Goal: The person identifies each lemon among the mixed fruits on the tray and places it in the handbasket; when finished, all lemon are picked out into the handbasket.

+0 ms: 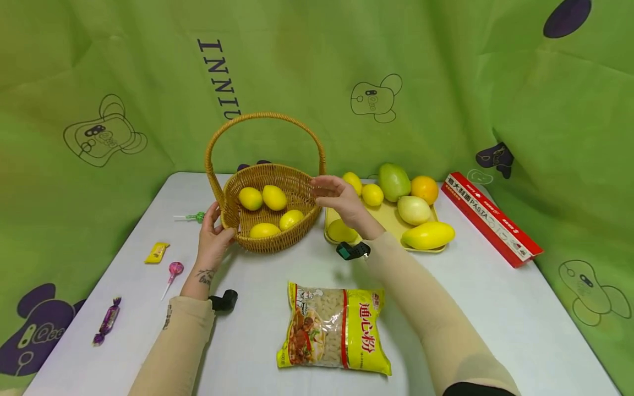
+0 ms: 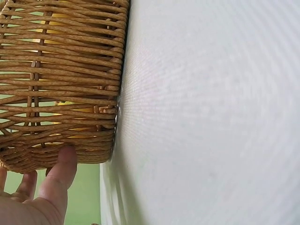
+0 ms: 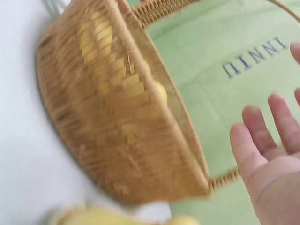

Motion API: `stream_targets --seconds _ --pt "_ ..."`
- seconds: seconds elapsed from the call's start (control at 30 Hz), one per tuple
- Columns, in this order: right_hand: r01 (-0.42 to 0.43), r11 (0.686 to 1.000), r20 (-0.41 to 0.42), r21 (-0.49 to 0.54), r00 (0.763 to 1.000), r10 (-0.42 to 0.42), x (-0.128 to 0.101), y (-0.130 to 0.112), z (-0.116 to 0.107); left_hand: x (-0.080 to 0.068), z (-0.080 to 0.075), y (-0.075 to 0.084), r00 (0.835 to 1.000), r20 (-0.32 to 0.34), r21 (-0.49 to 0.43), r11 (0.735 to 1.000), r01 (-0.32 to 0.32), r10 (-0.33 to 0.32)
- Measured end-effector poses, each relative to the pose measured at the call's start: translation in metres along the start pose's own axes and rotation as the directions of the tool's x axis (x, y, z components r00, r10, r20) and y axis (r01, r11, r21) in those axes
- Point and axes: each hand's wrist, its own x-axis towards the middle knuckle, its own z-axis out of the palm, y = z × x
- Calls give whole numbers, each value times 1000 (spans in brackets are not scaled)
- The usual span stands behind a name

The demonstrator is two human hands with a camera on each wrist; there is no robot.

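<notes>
A brown wicker basket (image 1: 282, 242) with a tall arched handle stands on the white table and holds several lemons (image 1: 274, 198). My left hand (image 1: 213, 239) holds its left end, with the thumb on the front wall and the fingers round the outer side. In the left wrist view the thumb (image 2: 63, 168) touches the woven wall (image 2: 61, 70) low down. At the basket's right end, my right hand (image 1: 344, 201) is raised near the handle's foot with its fingers extended. In the right wrist view that hand (image 3: 274, 173) holds nothing, and the basket (image 3: 108, 126) is blurred.
Right of the basket lies a yellow tray (image 1: 391, 220) of assorted fruit, then a red pasta box (image 1: 490, 220). A pasta bag (image 1: 334, 330) lies in front. Candies, including a pink lollipop (image 1: 175, 268) and a purple-wrapped sweet (image 1: 107, 322), are on the left. A green curtain (image 1: 297, 71) hangs behind.
</notes>
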Motion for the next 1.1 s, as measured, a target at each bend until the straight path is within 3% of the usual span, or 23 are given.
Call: stream_targets --seconds 0.27,0.53,0.7,0.87,1.1 --pt "-64 994 18 -94 998 66 -21 19 -50 0 1 1 1000 -4 1 1000 7 -7" --pt "-151 960 47 -235 985 167 -32 45 -83 -2 1 2 1000 7 -3 1000 -7 7" --pt "-189 931 106 -313 967 232 -36 54 -86 -1 0 0 1000 14 11 1000 -21 21" --pt "-197 878 119 -436 955 273 -37 58 -83 0 0 -1 1000 12 9 1000 -15 15" --pt "-142 846 124 -515 963 237 -40 53 -78 -2 1 3 1000 14 -12 1000 0 0"
